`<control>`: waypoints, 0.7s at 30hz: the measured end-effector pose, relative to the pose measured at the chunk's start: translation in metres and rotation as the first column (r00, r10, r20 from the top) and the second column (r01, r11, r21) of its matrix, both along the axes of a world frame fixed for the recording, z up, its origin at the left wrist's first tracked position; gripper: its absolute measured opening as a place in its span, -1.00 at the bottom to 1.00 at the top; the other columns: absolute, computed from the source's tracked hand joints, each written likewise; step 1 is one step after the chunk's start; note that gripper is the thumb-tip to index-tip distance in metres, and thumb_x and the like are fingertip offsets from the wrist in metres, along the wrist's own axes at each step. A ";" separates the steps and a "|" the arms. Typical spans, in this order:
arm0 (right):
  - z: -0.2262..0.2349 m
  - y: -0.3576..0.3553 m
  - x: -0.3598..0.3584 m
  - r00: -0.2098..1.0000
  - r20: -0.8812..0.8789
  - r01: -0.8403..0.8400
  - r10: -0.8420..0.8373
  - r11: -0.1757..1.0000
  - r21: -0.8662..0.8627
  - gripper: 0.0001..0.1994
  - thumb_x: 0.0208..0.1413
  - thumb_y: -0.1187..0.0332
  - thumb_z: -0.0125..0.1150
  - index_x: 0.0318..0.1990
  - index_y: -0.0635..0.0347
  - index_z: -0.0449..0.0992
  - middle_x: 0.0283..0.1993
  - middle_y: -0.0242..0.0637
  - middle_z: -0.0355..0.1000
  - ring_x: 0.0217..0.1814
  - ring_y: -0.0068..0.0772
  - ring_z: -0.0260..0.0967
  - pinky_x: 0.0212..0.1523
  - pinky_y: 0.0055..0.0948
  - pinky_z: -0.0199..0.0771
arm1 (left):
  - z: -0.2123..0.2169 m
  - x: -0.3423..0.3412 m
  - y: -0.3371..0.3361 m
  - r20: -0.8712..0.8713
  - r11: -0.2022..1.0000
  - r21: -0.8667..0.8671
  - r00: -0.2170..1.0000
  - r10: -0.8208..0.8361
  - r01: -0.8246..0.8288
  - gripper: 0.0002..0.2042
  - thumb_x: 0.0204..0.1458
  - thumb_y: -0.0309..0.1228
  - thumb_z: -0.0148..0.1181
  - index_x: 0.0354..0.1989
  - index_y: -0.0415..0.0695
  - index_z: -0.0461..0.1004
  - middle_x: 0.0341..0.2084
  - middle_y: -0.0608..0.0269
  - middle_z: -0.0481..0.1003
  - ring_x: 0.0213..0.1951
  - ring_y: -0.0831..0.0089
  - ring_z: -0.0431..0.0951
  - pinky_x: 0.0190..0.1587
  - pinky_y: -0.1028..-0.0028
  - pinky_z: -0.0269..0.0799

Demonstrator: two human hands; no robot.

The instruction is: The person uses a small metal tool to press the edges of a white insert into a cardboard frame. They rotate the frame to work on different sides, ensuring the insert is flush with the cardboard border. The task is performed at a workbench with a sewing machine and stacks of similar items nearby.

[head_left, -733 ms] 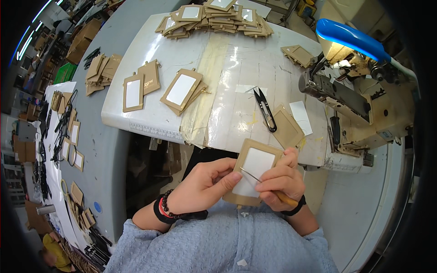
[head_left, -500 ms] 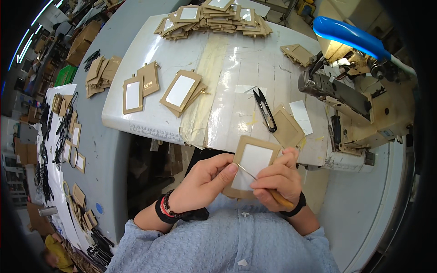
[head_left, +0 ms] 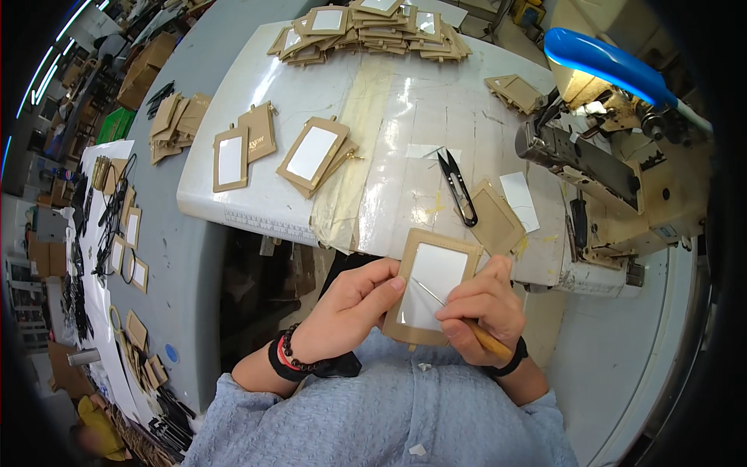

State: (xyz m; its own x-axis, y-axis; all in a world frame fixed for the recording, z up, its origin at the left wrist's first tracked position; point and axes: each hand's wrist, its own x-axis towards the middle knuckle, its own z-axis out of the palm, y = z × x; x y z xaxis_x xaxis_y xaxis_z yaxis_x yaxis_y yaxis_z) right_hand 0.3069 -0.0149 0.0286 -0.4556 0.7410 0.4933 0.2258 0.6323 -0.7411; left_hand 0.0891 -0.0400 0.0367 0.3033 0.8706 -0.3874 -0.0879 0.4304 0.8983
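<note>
A tan card holder (head_left: 433, 286) with a clear window is held up off the near edge of the tabletop (head_left: 389, 101), in front of the person's chest. The left hand (head_left: 354, 303) pinches its left edge, thumb on the front face and fingers curled behind. The right hand (head_left: 482, 305) is closed around a wooden-handled awl (head_left: 467, 319), whose thin metal tip lies slanted across the window, pointing up and left.

Compared with the earlier pictures, the holder has tipped a little more upright and sits slightly higher against the tabletop's near edge; the left thumb has slid further onto the frame, and the awl tip now crosses the window rather than resting near its lower left corner (a small shift, nothing more). Both hands keep their hold.

Just beyond the holder, near the tabletop's near right corner, lie black thread snips (head_left: 457, 187), and beside them a plain tan holder piece (head_left: 498, 219) with a white slip next to it. Toward the near left part of the tabletop are three more windowed holders (head_left: 311, 152). A heap of the same holders (head_left: 369, 27) runs along the far edge. At the right edge stands a sewing machine (head_left: 615, 171) under a blue lamp (head_left: 603, 62). A separate grey surface to the left carries more stacked tan pieces (head_left: 175, 121).
</note>
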 end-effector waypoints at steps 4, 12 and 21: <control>0.000 -0.001 0.000 1.000 0.007 0.000 0.000 1.000 -0.007 -0.88 -0.08 0.31 0.41 -0.36 0.01 0.61 -0.37 -0.52 0.47 -0.36 -0.43 0.20 -0.14 -0.37 0.02 | 0.001 0.000 -0.001 0.023 1.000 -0.020 1.000 0.005 -0.005 -0.74 0.30 -0.36 -0.08 -0.01 -0.27 0.43 -0.48 0.45 0.42 -0.46 0.74 0.31 -0.42 0.65 0.25; -0.001 -0.001 -0.001 1.000 0.028 -0.004 0.004 1.000 0.019 -0.86 -0.08 0.27 0.42 -0.35 -0.01 0.61 -0.36 -0.55 0.48 -0.37 -0.47 0.22 -0.14 -0.37 0.01 | 0.003 -0.002 -0.002 0.050 1.000 -0.005 0.999 -0.019 0.020 -0.75 0.30 -0.40 -0.08 0.00 -0.29 0.41 -0.42 0.44 0.44 -0.40 0.74 0.31 -0.37 0.65 0.27; -0.001 0.000 -0.001 0.999 0.038 -0.028 0.027 0.999 0.026 -0.87 -0.09 0.26 0.44 -0.37 -0.05 0.62 -0.37 -0.56 0.48 -0.38 -0.51 0.23 -0.15 -0.37 -0.02 | 0.004 -0.002 -0.001 0.031 0.999 0.023 0.999 -0.037 0.036 -0.78 0.29 -0.44 -0.08 -0.05 -0.30 0.41 -0.33 0.40 0.47 -0.29 0.73 0.36 -0.24 0.62 0.33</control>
